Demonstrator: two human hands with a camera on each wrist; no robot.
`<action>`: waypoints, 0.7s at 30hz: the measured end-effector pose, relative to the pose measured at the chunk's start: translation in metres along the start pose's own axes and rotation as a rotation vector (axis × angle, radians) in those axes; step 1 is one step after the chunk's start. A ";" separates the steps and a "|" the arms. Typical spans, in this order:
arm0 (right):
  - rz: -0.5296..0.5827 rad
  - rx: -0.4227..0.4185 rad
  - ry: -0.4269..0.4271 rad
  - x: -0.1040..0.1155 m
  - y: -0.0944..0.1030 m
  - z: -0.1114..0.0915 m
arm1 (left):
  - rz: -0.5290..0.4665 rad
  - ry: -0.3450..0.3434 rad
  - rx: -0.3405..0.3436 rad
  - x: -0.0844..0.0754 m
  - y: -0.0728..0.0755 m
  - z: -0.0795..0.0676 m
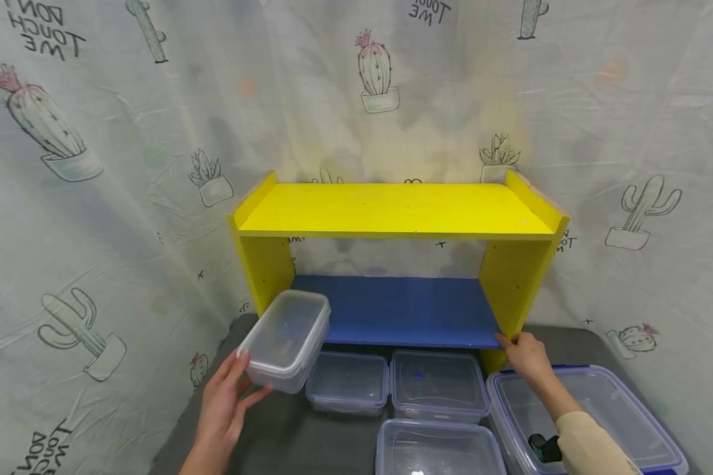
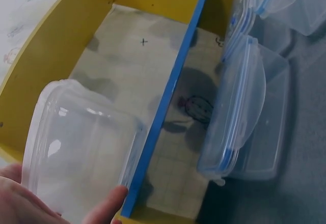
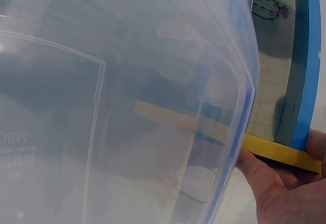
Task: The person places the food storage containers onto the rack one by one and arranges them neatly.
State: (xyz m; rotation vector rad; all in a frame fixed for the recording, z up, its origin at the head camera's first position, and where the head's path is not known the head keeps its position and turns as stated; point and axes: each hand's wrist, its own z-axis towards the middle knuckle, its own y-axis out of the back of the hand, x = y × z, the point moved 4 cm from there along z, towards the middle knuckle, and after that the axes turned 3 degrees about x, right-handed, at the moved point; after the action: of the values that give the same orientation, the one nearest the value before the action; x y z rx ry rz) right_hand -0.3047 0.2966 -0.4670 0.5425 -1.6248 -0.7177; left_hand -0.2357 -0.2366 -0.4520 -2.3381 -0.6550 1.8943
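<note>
A clear lidded food container [image 1: 288,333] is in my left hand [image 1: 222,402], the thumb on its lid edge and fingers beneath. It is tilted at the left front of the shelf unit [image 1: 398,210]; in the left wrist view the container [image 2: 86,142] stands beside the edge of the blue shelf board [image 2: 170,89]. My right hand [image 1: 525,356] grips the unit's yellow right side panel [image 1: 519,284], low down where the blue board meets it. In the right wrist view the right hand's fingers [image 3: 260,175] and thumb pinch the yellow panel edge [image 3: 285,155].
Beneath the blue board sit two lidded containers, one left [image 1: 347,382] and one right [image 1: 440,386]. Another container [image 1: 440,448] stands in front. A large blue-clipped box [image 1: 606,409] lies under my right forearm, a dark object [image 1: 544,448] on it or inside. A cactus-print curtain [image 1: 154,264] hangs behind.
</note>
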 end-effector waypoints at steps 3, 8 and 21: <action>0.002 0.000 -0.001 0.000 0.000 0.000 | 0.008 -0.017 -0.011 0.001 -0.006 0.001; -0.015 -0.003 0.004 -0.001 -0.001 0.000 | 0.019 -0.027 -0.029 0.004 -0.013 0.003; -0.013 0.001 0.005 -0.002 -0.002 0.000 | -0.034 -0.045 -0.007 0.008 -0.031 0.011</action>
State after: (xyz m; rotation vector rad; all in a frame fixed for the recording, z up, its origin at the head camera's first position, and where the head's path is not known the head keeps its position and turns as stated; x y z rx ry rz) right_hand -0.3046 0.2967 -0.4697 0.5554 -1.6180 -0.7250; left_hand -0.2541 -0.2081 -0.4527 -2.2797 -0.7026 1.9381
